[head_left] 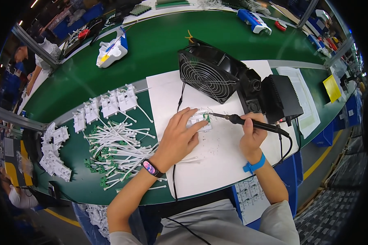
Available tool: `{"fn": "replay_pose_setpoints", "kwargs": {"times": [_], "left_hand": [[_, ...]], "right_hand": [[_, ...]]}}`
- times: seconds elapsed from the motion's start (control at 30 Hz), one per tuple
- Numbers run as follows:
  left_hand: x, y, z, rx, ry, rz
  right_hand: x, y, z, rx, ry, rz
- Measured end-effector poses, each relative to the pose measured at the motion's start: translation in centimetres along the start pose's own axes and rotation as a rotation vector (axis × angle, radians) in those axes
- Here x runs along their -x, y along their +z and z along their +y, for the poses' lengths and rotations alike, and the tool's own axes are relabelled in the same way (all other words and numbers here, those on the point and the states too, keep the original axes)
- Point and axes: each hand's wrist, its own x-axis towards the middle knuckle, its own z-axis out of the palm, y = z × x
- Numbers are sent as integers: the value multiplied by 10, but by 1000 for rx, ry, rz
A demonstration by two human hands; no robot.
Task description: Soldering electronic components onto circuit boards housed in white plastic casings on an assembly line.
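On the white sheet (208, 159) lies a small white plastic housing with a green circuit board (205, 117) at its right side. My left hand (177, 136) presses on the housing, fingers spread and thumb reaching along its lower part. A black soldering iron (255, 123) is gripped in my right hand (252, 136), its metal tip pointing left and reaching the board's edge. Whether the tip touches the board I cannot tell. Left of my left hand lies a pile of white cables with green ends (118, 147).
A black fan with a wire guard (208, 73) stands beyond the housing, beside a black box-shaped station (281, 98). White housings (110, 104) line the left, with more (55, 157) nearer. A blue-and-white device (112, 51) rests on the green belt (159, 41). Another person (32, 61) is at far left.
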Motion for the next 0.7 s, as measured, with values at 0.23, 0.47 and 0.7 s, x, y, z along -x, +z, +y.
{"fn": "replay_pose_setpoints", "kwargs": {"times": [0.23, 0.47, 0.7], "left_hand": [[0, -1, 1, 18, -9, 3], [1, 1, 0, 15, -7, 4], [-1, 0, -2, 19, -14, 16]], "right_hand": [[-1, -2, -2, -2, 69, -33], [-2, 0, -4, 23, 79, -38], [-6, 1, -7, 111, 110, -38]]}}
